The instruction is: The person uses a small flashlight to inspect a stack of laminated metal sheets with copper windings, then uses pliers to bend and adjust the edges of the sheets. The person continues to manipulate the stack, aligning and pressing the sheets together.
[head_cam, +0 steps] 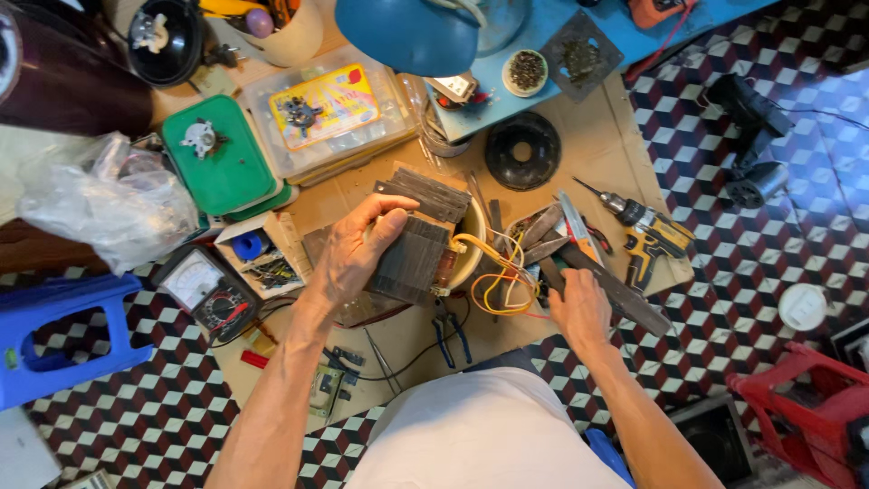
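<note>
My left hand (355,252) grips a dark, laminated transformer core (412,258) from above, thumb on its near side. Yellow and orange wires (502,272) loop out of the core's right end. A loose stack of thin dark metal plates (425,193) lies just beyond the core. My right hand (579,308) rests on the cardboard mat to the right of the wires, fingers curled over a long flat dark metal bar (625,294); whether it grips the bar is unclear.
A yellow cordless drill (647,231), black ring (522,150), analogue multimeter (206,292), green box (217,158), clear plastic parts box (326,113) and pliers (450,337) surround the cardboard mat (597,149). A blue stool (54,335) stands left, a red stool (806,398) right.
</note>
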